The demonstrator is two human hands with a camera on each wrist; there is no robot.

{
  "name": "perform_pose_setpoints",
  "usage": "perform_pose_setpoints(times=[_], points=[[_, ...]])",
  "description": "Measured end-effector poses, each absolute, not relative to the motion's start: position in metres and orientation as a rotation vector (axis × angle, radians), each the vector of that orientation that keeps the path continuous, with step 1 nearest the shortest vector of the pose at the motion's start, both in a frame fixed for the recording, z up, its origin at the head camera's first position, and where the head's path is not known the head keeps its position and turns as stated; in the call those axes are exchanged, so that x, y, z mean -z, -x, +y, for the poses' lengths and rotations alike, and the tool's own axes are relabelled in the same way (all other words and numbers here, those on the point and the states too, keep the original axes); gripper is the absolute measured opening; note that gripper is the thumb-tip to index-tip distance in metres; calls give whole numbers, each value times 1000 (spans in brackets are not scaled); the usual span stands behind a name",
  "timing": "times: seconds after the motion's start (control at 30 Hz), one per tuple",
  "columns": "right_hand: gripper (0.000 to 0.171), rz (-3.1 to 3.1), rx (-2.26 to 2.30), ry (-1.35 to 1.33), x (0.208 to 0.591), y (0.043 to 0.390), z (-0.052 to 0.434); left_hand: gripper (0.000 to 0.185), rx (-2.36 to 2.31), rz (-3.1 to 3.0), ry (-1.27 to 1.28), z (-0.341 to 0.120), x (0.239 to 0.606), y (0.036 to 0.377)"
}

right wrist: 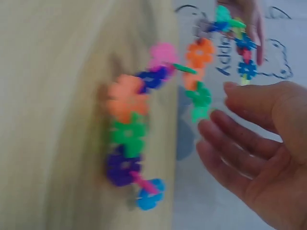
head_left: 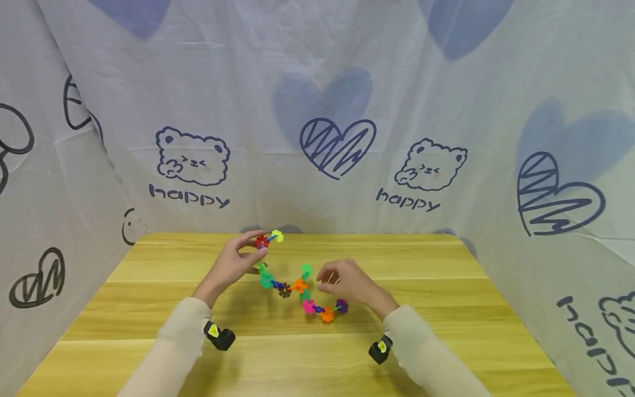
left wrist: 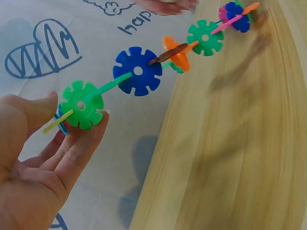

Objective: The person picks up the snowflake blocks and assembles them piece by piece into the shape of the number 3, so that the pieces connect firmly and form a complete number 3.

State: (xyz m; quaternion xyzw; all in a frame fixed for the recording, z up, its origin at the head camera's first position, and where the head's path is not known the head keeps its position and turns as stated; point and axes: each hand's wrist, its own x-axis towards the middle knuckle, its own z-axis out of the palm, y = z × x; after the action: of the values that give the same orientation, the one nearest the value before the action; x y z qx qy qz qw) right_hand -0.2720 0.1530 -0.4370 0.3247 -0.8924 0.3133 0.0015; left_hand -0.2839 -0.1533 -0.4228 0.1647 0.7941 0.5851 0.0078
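Note:
A chain of notched, flower-shaped plastic discs (head_left: pixel 299 285), slotted together in many colours, hangs over the wooden table. My left hand (head_left: pixel 232 264) holds it near its left end, thumb and fingers at a green disc (left wrist: pixel 91 108) in the left wrist view. Beyond the grip, a red disc (head_left: pixel 262 242) and a yellow disc (head_left: pixel 278 236) stick up. My right hand (head_left: pixel 353 280) hovers beside the middle of the chain with loosely bent fingers, holding nothing. In the right wrist view, the chain's free end droops past an orange disc (right wrist: pixel 125 100) to a light blue one (right wrist: pixel 149 196).
Below the chain spreads a wooden table (head_left: pixel 278 364). White cloth with printed hearts and bears (head_left: pixel 263 182) hangs behind it and along both sides. A small black camera sits at the left wrist (head_left: pixel 220 337) and another at the right wrist (head_left: pixel 381 350).

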Motion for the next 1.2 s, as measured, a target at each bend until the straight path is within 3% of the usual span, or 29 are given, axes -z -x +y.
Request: perform_pose_setpoints(times=[0.3, 0.73, 0.97, 1.2], points=[[28, -2941, -729, -1078, 467, 264, 144, 45, -1801, 2578, -406, -164, 434, 284], [9, -2857, -729, -1140, 479, 261, 144, 44, -1763, 2492, -502, -181, 452, 284], [21, -2837, -717, -1066, 474, 263, 151, 46, -1691, 2465, -530, -185, 450, 282], [24, -2714, -802, -1025, 459, 266, 158, 59, -1654, 2409, -522, -192, 446, 281]])
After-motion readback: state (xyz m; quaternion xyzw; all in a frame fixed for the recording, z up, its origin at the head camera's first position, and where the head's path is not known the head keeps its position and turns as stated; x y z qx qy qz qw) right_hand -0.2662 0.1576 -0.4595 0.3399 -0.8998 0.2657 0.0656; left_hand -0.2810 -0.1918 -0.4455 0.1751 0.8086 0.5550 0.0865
